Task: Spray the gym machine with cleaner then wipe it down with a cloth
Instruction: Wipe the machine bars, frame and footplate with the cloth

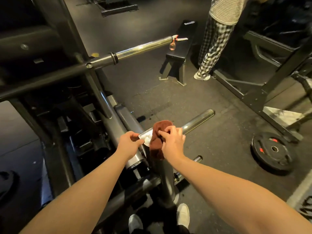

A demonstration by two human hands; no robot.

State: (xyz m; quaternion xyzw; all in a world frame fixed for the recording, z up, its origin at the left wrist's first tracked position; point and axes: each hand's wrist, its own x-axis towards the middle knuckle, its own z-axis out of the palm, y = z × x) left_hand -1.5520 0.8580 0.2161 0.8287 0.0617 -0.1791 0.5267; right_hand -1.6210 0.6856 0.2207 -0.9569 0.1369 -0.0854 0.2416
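The big black gym machine (50, 78) fills the whole left side, with a chrome peg (197, 120) sticking out low toward the right. Both arms reach forward and down to where that peg meets the frame. The brown cloth (157, 141) is draped over a shiny metal plate (146, 136) there. The right hand (172, 141) sits on top of it, knuckles up, fingers curled and pinching a fold, and the rest of the cloth hangs down below. The left hand (129, 141) is just beside it, fingers and thumb curled round the plate's near corner. The spray bottle (172, 44) stands well away from both hands, on the black bench (184, 49) past the long upper bar (143, 47). The weight plate (271, 151) flat on the floor at right has small red labels, too blurry to read.
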